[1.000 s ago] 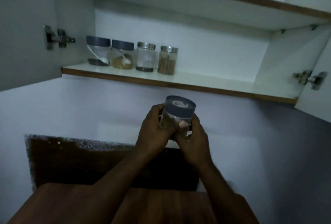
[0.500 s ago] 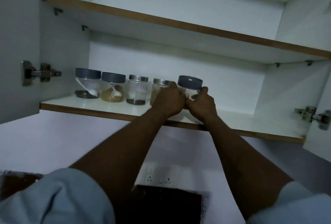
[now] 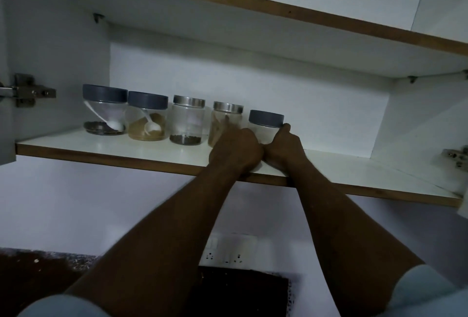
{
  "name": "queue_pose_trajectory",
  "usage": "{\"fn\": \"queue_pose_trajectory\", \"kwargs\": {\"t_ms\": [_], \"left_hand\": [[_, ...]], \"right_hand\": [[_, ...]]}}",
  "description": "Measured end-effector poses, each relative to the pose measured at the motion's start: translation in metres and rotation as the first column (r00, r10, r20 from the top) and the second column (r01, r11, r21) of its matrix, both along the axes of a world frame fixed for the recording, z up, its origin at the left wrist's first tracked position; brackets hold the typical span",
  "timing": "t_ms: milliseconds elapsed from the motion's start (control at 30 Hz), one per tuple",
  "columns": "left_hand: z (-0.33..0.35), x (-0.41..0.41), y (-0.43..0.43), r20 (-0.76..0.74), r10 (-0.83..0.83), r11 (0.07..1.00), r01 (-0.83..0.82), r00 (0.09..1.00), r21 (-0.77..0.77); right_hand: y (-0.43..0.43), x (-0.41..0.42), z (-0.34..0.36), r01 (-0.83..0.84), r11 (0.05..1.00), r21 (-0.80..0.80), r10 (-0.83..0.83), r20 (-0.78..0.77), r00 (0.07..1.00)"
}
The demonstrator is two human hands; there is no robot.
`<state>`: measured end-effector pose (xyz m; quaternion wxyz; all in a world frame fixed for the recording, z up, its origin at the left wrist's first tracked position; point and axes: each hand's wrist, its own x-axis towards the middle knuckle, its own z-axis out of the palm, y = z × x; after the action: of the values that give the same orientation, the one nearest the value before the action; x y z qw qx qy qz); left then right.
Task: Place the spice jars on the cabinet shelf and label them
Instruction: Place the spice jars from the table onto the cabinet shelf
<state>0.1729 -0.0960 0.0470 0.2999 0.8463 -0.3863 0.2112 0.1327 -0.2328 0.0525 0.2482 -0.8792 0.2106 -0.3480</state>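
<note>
Several clear spice jars stand in a row on the white cabinet shelf (image 3: 106,150). From the left: a wide jar with a dark lid (image 3: 105,110), a second dark-lidded jar (image 3: 147,116) with brown powder and a spoon, two steel-lidded jars (image 3: 188,120) (image 3: 226,116), then a dark-lidded jar (image 3: 266,124) at the right end. My left hand (image 3: 236,149) and my right hand (image 3: 285,148) grip that last jar from both sides, low on its body. Its base is hidden behind my hands.
An upper shelf (image 3: 253,7) with a wood edge runs overhead. Door hinges (image 3: 27,91) sit on the left cabinet wall, more hinge hardware (image 3: 455,157) at the right. The shelf continues bare to the right of the jars. A wall socket plate (image 3: 228,249) lies below.
My hands carried the dark-lidded jar up from chest height to the shelf and pushed it in beside the steel-lidded jar; the view tilted upward.
</note>
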Motion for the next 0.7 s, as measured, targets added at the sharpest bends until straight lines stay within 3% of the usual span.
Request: {"fn": "queue_pose_trajectory", "kwargs": {"t_ms": [233,467,700], "left_hand": [[-0.0019,-0.0004,-0.0010,0.068,0.036,0.999,-0.038,0.997,0.035],[-0.0015,0.0021,-0.0017,0.053,-0.010,0.990,0.002,0.999,0.141],[-0.0020,0.0012,0.0008,0.113,-0.007,0.987,-0.011,0.994,0.159]], "right_hand": [[0.0012,-0.0062,0.0055,-0.020,0.997,0.068,0.023,-0.042,0.999],[0.0018,0.0025,0.0029,-0.024,1.000,0.010,0.025,-0.121,0.992],[0.0004,0.0009,-0.0011,-0.021,1.000,-0.009,0.020,-0.059,0.998]]}}
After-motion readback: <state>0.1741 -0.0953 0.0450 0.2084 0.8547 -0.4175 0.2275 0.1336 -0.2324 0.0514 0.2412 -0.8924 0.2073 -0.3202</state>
